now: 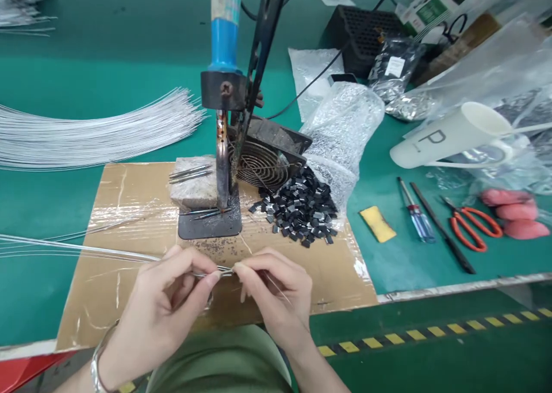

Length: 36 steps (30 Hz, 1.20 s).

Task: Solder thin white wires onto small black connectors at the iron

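My left hand pinches a bundle of thin silvery-white wires that trails off to the left. Between the hands a short shiny metal piece shows; I cannot make out whether it is a tube or the wire ends. My right hand has thumb and forefinger closed at the right end of this piece, and a fine strand crosses its palm. Just beyond the hands, a soldering iron with a blue handle is clamped pointing down, its tip over a dark metal base plate.
A brown cardboard sheet lies beneath. Around the iron are a block with metal rods, a fan and a heap of small black pieces. Rightward lie a yellow sponge, screwdriver, orange-handled pliers and white mug.
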Motion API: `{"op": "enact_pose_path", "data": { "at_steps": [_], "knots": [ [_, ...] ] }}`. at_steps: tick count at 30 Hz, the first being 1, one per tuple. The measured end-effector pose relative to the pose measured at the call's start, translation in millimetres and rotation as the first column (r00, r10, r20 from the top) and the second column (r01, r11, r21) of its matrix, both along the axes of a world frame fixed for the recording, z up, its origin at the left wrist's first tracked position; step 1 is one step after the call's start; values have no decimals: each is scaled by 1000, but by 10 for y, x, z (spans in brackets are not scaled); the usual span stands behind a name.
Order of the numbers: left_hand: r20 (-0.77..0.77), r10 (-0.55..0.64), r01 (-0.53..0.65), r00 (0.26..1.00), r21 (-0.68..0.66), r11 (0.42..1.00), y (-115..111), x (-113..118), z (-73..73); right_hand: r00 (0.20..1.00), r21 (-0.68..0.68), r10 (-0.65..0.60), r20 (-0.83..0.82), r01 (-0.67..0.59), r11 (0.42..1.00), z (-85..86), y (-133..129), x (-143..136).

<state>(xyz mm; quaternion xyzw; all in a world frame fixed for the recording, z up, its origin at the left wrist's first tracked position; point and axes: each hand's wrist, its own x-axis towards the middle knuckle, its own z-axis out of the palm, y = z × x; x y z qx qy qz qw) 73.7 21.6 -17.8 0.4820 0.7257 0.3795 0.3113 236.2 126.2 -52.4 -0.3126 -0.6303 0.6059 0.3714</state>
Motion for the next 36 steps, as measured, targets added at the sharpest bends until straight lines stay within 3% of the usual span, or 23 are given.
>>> {"op": "enact_pose_path", "data": {
  "at_steps": [3,7,24,36],
  "knots": [
    [121,69,-65,990,-40,997,18,-1,0,994,-161,-103,-46,95,982,-19,-10,-10],
    [155,132,-125,979,-57,991,26,-2,-1,995,-248,-61,-80,40,968,-17,-49,-41],
    [207,178,-188,962,29,982,38,17,90,975,-416,19,-223,-113,902,23,-181,-183],
    [229,182,-190,956,13,982,-5,26,-6,957,-486,-53,-285,-96,868,-14,-206,-244]
  ]
}}
